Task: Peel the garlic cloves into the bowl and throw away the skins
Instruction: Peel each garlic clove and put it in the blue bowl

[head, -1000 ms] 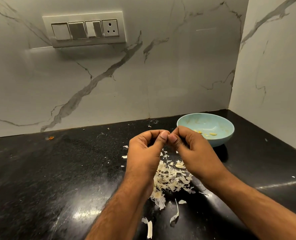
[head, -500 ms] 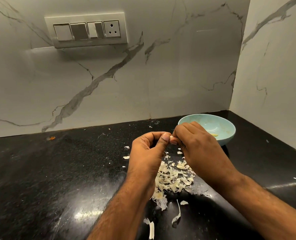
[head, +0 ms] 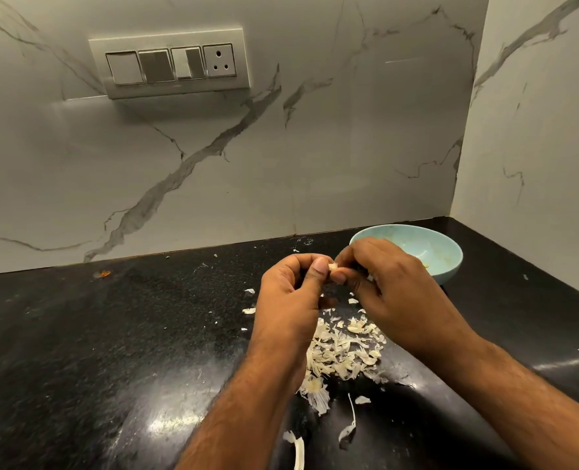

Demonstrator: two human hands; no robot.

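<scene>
Pinching a small pale garlic clove (head: 333,267) between them, the left hand (head: 290,300) and the right hand (head: 388,290) met above the counter, fingers curled, thumb tips pressed to the clove from either side. Only a sliver of the clove showed, whitish and smooth; whether any skin clung to it could not be told.

The counter (head: 95,351) was black polished stone, finely speckled and glossy. Directly beneath the hands lay a loose heap of garlic skins (head: 344,351), thin, papery, cream-coloured flakes curling at their edges, with stray slivers trailing toward six o'clock and a few flecks scattered at nine o'clock of the heap.

At one o'clock from the hands sat the bowl (head: 445,262), round, shallow, pale blue with a matte smooth wall; the right hand's knuckles overlapped its near rim, and a yellowish bit showed inside.

White marble-look wall panels (head: 281,147) with grey veins rose behind, carrying a rectangular switch plate (head: 169,64) at eleven o'clock. A small orange speck (head: 104,274) lay at the wall's foot.
</scene>
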